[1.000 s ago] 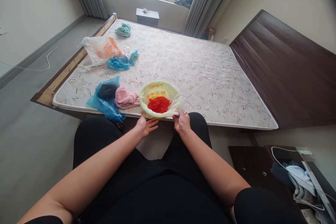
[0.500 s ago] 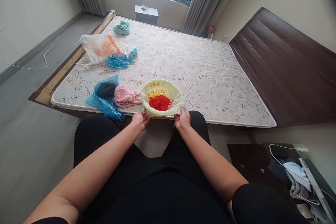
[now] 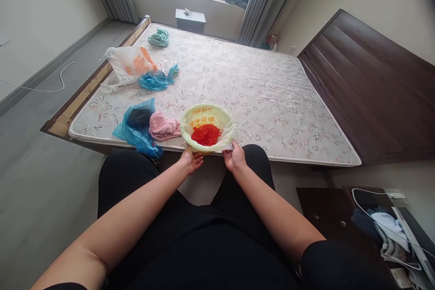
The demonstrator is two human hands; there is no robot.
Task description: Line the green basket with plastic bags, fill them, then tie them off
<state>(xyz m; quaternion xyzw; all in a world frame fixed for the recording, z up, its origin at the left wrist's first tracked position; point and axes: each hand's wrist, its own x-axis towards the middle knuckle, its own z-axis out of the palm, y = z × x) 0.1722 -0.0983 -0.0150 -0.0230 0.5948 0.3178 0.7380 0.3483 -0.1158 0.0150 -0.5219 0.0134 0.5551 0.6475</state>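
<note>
Head view looks down past two bare forearms to a bare mattress (image 3: 272,113) printed with scattered letters. A pale yellow basket (image 3: 207,111) with red lettering sits at the near edge of the mattress, and a red shiny bundle (image 3: 205,135) lies inside it. A white plastic sheet (image 3: 228,138) runs along the basket's near rim. The left hand (image 3: 192,161) is open, with its fingers loosely spread and its thumb against the near side of the basket. The right hand (image 3: 234,156) is closed in a pinch, gripping the white plastic sheet where it meets the rim.

Just left of the basket, and touching it, lies a pink towel (image 3: 164,127). Beside the towel is a blue plastic bag (image 3: 131,131) with a dark bundle (image 3: 139,118) in its mouth, its lower end hanging toward the mattress edge. Farther up the mattress are a second blue plastic bag (image 3: 156,80), crumpled against a white and orange plastic bag (image 3: 131,63) near the wooden bed frame (image 3: 90,88), and a twisted teal cloth (image 3: 158,37) near the far end.

A dark headboard (image 3: 367,86) leans along the right wall. A small dark nightstand (image 3: 190,20) stands beneath the window, between grey curtains (image 3: 272,0). At lower right, a dark table (image 3: 319,208) holds folded clothes (image 3: 390,231) and a white cable (image 3: 370,204)
</note>
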